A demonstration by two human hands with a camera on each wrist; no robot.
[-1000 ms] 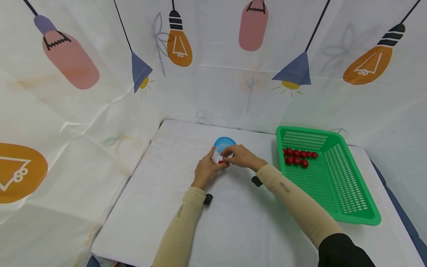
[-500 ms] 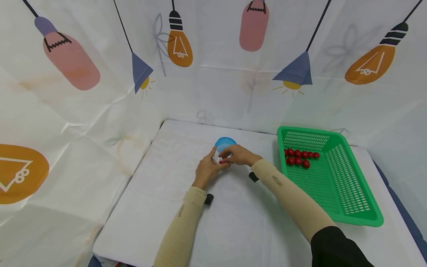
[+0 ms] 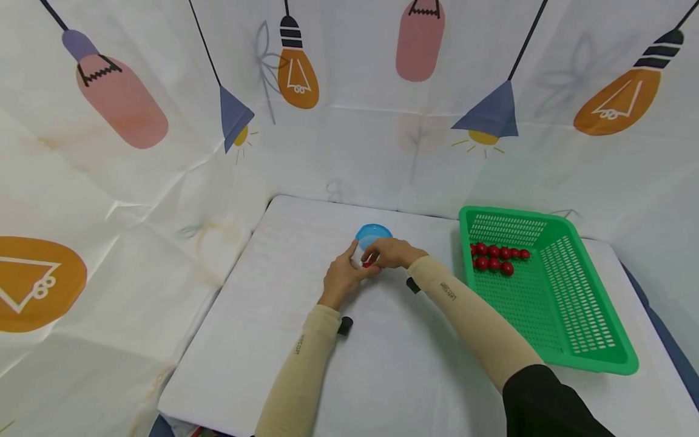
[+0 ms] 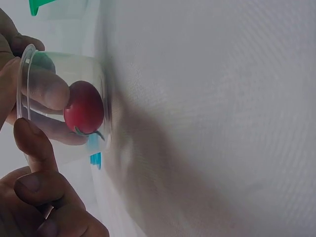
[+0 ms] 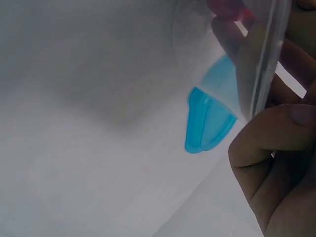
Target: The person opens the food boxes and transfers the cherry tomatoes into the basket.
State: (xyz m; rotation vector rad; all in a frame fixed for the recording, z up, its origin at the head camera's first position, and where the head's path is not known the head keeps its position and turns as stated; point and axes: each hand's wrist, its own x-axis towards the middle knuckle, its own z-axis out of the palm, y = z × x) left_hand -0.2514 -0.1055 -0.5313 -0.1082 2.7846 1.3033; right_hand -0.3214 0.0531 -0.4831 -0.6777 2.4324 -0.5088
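My left hand (image 3: 341, 276) grips a clear plastic cup (image 4: 74, 61) near its rim, on the near left side. From the right, my right hand (image 3: 389, 253) reaches over the rim with its fingers down inside the cup. Those fingers hold a red cherry tomato (image 4: 83, 107) close to the cup's bottom; its small green stem shows in the left wrist view. The cup stands upright on the white table (image 3: 306, 273), mostly hidden by the hands in the head view. Just behind the cup is a round, translucent blue piece (image 3: 374, 231) with a raised rim.
A green perforated basket (image 3: 570, 291) stands on the right of the table, with several cherry tomatoes (image 3: 494, 264) grouped toward its back left. A white curtain (image 3: 349, 152) printed with lamps hangs behind and to the left of the table.
The whole head view has shifted slightly, with the scene moving right. Both hands stay at the cup; the right fingers shift a little around the red tomato.
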